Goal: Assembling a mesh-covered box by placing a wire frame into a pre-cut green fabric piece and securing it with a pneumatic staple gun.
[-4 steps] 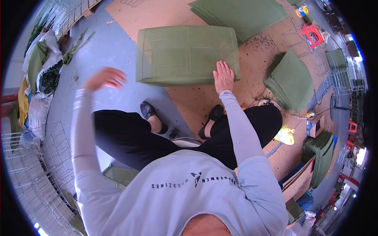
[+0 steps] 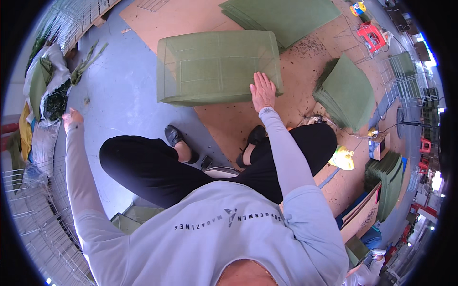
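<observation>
A box-shaped wire frame covered in green mesh cloth (image 2: 217, 62) stands in front of me. My right hand (image 2: 263, 91) lies flat with fingers stretched on its near right corner. Far out to the left, my left hand (image 2: 73, 118) has its fingers curled in beside a white plastic sack (image 2: 58, 62) with dark green leafy stuff (image 2: 58, 101) in it. Whatever those fingers hold, if anything, is too small to make out.
Stacks of green sheets lie at the top (image 2: 286, 19) and on the right (image 2: 350, 90). Wire racks (image 2: 36, 209) stand at lower left. A yellow bottle (image 2: 342, 158) is by my right knee, a red stool (image 2: 371, 37) farther off. Brown board (image 2: 219, 119) covers part of the floor.
My left hand has swung outward to the left, from near the mesh-covered frame to beside the sack, and its fingers have curled. My right hand stays on the frame. The view has shifted slightly.
</observation>
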### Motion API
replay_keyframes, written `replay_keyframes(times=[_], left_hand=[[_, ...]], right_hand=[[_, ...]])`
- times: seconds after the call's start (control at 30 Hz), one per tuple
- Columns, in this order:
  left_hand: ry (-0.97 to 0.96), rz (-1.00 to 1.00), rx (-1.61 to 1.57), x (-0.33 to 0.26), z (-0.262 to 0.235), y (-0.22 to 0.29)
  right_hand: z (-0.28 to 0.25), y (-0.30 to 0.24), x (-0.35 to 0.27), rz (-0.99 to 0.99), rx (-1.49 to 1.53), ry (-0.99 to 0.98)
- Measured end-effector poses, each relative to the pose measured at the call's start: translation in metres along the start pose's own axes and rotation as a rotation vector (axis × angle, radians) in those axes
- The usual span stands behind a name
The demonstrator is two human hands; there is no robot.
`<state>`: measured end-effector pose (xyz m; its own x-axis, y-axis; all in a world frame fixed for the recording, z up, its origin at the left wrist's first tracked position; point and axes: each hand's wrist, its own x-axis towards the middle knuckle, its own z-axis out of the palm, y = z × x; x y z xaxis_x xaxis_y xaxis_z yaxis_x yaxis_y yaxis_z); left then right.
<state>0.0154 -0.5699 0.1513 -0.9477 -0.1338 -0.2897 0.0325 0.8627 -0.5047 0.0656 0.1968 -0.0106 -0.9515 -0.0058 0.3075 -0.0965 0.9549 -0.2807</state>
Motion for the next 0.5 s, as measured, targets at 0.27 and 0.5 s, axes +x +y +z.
replay_keyframes(times=[0.27, 0.5], left_hand=[[-0.636, 0.556, -1.547, -0.077, -0.139, 0.462], [-0.763, 0.324, -2.253, -0.128, -0.15, 0.694]], right_hand=[[-0.016, 0.046, -0.009, 0.165, 0.42, -0.025], [-0.026, 0.042, -0.006, 0.215, 0.614, 0.004]])
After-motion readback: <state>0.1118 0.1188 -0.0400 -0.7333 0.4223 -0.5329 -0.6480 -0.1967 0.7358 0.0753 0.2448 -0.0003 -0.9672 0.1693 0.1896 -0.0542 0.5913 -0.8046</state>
